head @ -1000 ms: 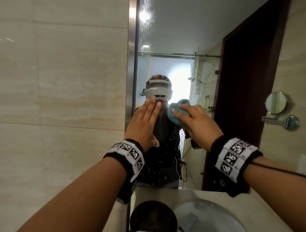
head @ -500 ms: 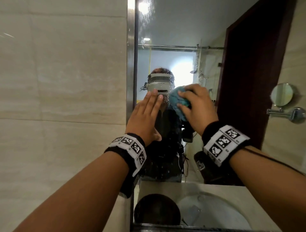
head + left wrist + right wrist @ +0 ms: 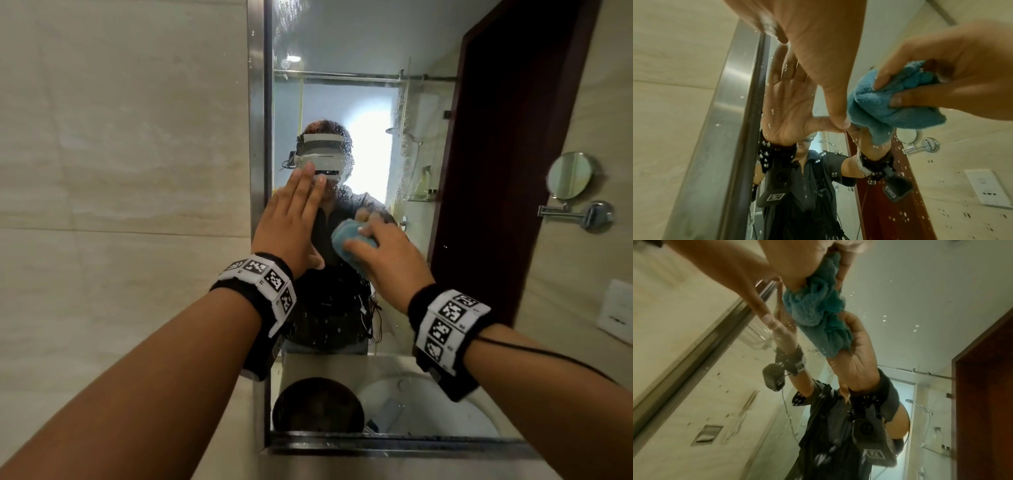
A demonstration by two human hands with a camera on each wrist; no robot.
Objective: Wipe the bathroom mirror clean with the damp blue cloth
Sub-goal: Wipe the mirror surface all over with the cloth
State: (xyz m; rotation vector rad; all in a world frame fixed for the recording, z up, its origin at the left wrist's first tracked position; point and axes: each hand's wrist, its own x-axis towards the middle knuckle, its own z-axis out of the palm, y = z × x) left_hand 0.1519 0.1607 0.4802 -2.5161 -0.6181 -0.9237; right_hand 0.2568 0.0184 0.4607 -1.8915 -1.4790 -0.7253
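Beside cloth [image 3: 349, 240] on mirror [image 3: 376, 51]: left hand [image 3: 291, 219] flat.

Left hand [image 3: 818, 48] flat on droplet-speckled mirror [image 3: 838, 186]; right hand [image 3: 953, 69] pinches blue cloth [image 3: 879, 104].

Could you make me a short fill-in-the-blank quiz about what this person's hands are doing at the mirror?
1. The right hand holds a bunched cloth whose colour is ____.
2. The left hand lies flat, fingers straight, against the ____.
3. The glass of the bathroom mirror is dotted with water ____.

Missing words: blue; mirror; droplets
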